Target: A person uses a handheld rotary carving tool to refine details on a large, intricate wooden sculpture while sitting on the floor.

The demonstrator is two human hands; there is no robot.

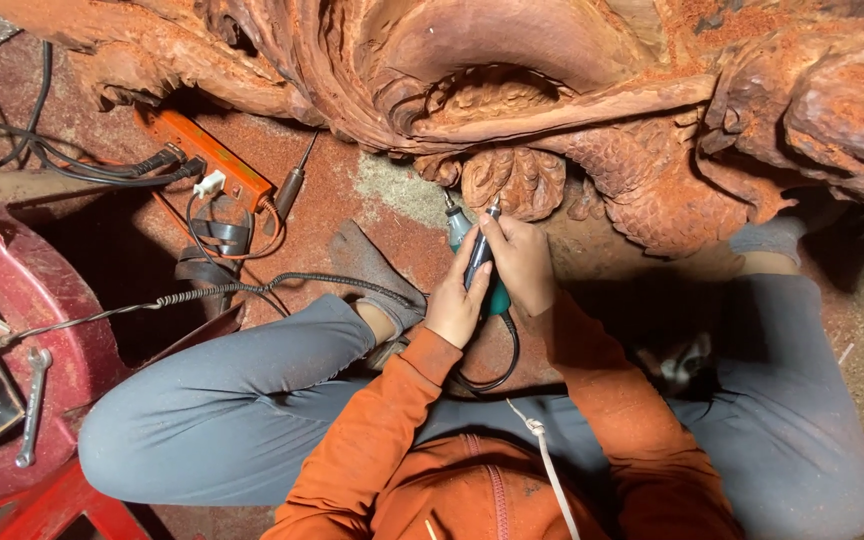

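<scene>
- The left hand (pixel 455 300) and the right hand (pixel 522 262) are both closed around one teal and grey rotary tool (pixel 479 262), the right wrapped over its upper body, the left bracing it from the side.
- The tool sits between the two hands, its tip pointing away from the person at a carved flower (pixel 514 182) just beyond the fingers; I cannot tell whether the bit touches the wood.
- A black cord (pixel 505 362) loops from below the hands back toward the person's lap.
- Left of the hands, a coiled shaft cable (pixel 242 288) runs across the knee, and farther left lie a wrench (pixel 32 405) and a red stool (pixel 22 300).
- Beyond and to the left, an orange power strip (pixel 214 158) lies in red dust with plugs in it.
- Beyond the hands, the large red wood carving (pixel 572 80) fills the top.
- Risks, as I judge them: the bit could skid on the petals and gouge them or nick a finger; the cord could snag on a knee and jerk the tool.
- The bit itself is too small to make out, and the carving is cut off at the top edge.
</scene>
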